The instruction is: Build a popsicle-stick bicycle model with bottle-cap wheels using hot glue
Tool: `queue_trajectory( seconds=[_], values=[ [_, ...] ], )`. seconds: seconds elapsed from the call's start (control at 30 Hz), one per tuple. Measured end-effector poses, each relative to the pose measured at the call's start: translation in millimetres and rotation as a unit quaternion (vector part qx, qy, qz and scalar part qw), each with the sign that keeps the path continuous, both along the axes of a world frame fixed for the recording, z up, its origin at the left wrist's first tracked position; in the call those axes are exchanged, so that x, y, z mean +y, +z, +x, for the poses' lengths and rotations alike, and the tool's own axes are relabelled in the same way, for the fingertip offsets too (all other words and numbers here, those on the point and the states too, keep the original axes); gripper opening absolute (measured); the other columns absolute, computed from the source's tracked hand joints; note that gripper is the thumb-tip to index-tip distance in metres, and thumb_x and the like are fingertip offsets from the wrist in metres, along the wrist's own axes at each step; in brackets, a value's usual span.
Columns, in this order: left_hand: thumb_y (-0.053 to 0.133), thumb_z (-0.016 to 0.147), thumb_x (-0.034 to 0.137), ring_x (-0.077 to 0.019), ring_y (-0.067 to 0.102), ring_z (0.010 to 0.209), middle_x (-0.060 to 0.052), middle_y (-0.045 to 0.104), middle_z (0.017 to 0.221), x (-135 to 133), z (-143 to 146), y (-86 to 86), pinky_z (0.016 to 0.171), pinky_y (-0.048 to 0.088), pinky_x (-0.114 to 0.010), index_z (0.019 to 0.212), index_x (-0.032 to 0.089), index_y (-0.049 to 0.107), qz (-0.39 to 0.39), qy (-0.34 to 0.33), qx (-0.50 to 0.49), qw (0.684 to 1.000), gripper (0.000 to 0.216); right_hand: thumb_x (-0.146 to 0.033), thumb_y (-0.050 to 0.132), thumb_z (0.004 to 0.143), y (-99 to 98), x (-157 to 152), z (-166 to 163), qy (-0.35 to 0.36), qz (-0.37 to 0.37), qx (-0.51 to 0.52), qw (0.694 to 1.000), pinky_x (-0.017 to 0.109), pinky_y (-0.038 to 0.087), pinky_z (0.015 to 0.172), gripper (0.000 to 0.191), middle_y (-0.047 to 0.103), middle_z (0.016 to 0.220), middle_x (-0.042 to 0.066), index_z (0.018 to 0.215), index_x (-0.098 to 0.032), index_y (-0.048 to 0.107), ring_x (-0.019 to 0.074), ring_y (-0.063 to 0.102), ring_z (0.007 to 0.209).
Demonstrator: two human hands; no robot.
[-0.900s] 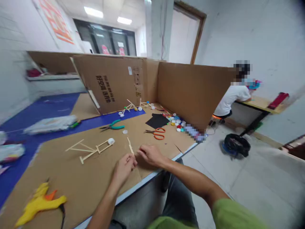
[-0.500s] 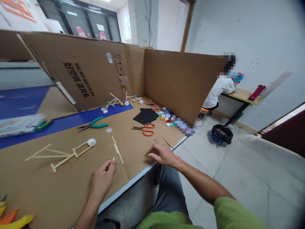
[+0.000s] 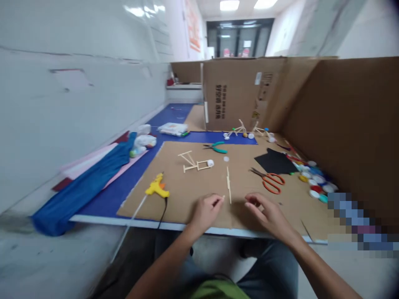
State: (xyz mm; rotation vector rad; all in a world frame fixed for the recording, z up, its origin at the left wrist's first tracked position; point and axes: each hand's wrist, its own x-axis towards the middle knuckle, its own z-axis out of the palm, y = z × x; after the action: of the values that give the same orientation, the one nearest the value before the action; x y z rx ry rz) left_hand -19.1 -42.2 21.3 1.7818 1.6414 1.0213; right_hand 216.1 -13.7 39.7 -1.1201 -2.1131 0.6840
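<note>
Nearest, at lower centre, the left hand [image 3: 204, 212] pinches a short pale wooden stick piece [image 3: 221, 198] by one end, leaving its tip free. The right hand [image 3: 269, 212] rests empty and loosely curled on the brown cardboard sheet [image 3: 183, 199]. Just above and between them lies a long thin wooden stick [image 3: 228, 185]. Orange-handled scissors [image 3: 270, 182] sit handily to the right.

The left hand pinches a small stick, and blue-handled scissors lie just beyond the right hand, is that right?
Not quite: the head view shows the scissors have orange handles, not blue. The rest holds: the left hand pinches a small stick, and the scissors lie just beyond the right hand.
</note>
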Motion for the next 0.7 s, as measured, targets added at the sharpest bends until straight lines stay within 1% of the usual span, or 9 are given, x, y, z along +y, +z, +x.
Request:
queue_trajectory(
  seconds=[0.07,0.1,0.17,0.23,0.33,0.47,0.6,0.7],
  values=[
    [0.054,0.091,0.024,-0.0135,0.062,0.072,-0.002,0.072,0.080,-1,1,-0.3,0.068,0.043,-0.022,0.080,0.019,0.071,0.033,-0.013,0.014,0.999,0.021,-0.035,0.055,0.096,-0.8,7,-29,0.055,-0.025,0.021,0.998,0.028,0.050,0.072,0.020,0.070,0.090,0.006,0.106,-0.021,0.065,0.0179,0.063,0.078],
    [0.054,0.090,0.021,-0.0138,0.062,0.073,-0.002,0.072,0.079,-2,0,-1.0,0.069,0.042,-0.022,0.079,0.019,0.071,0.045,-0.017,0.026,0.998,0.020,-0.034,0.055,0.096,-2.2,9,-41,0.074,-0.034,0.029,0.996,0.029,0.050,0.073,0.020,0.070,0.090,0.006,0.106,-0.020,0.066,0.0181,0.063,0.079],
    [0.054,0.090,0.017,-0.0145,0.062,0.072,-0.003,0.071,0.078,-5,-3,-2.0,0.068,0.042,-0.024,0.077,0.019,0.069,0.059,-0.019,0.052,0.997,0.020,-0.033,0.054,0.096,-5.9,13,-62,0.095,-0.045,0.043,0.993,0.029,0.050,0.074,0.019,0.070,0.087,0.005,0.097,-0.020,0.068,0.0184,0.063,0.080],
    [0.054,0.090,0.016,-0.0154,0.062,0.073,-0.004,0.070,0.078,-7,-8,-2.1,0.068,0.042,-0.025,0.077,0.019,0.068,0.063,-0.014,0.066,0.996,0.020,-0.032,0.053,0.097,-9.7,16,-75,0.096,-0.054,0.056,0.992,0.028,0.049,0.074,0.021,0.069,0.084,0.005,0.089,-0.020,0.067,0.0182,0.063,0.080],
    [0.053,0.090,0.016,-0.0161,0.064,0.076,-0.004,0.072,0.082,-11,-18,-1.1,0.070,0.044,-0.025,0.083,0.020,0.070,0.052,-0.004,0.044,0.998,0.018,-0.028,0.053,0.097,-12.5,18,-87,0.098,-0.055,0.051,0.992,0.028,0.049,0.074,0.018,0.069,0.085,0.004,0.089,-0.019,0.067,0.0177,0.064,0.080],
    [0.052,0.091,0.019,-0.0158,0.068,0.079,-0.003,0.075,0.089,-18,-30,-0.2,0.072,0.046,-0.024,0.095,0.021,0.070,0.008,0.021,-0.025,0.999,0.018,-0.024,0.052,0.098,-10.1,15,-99,0.130,0.000,0.013,0.991,0.028,0.048,0.075,0.016,0.069,0.088,0.005,0.094,-0.019,0.067,0.0173,0.064,0.082],
    [0.049,0.093,0.023,-0.0164,0.068,0.080,-0.003,0.076,0.090,-30,-38,2.4,0.071,0.045,-0.025,0.096,0.022,0.070,-0.011,0.029,-0.003,1.000,0.021,-0.023,0.051,0.098,-9.3,8,-109,0.159,0.035,0.005,0.987,0.028,0.049,0.073,0.017,0.069,0.088,0.006,0.096,-0.020,0.067,0.0175,0.065,0.081],
    [0.048,0.094,0.024,-0.0156,0.067,0.074,-0.004,0.075,0.085,-41,-45,3.4,0.070,0.045,-0.025,0.093,0.021,0.070,-0.007,0.034,0.014,0.999,0.022,-0.026,0.050,0.099,-11.3,4,-114,0.164,0.042,0.022,0.985,0.028,0.050,0.073,0.018,0.070,0.086,0.006,0.096,-0.021,0.067,0.0177,0.066,0.079]
  ],
)
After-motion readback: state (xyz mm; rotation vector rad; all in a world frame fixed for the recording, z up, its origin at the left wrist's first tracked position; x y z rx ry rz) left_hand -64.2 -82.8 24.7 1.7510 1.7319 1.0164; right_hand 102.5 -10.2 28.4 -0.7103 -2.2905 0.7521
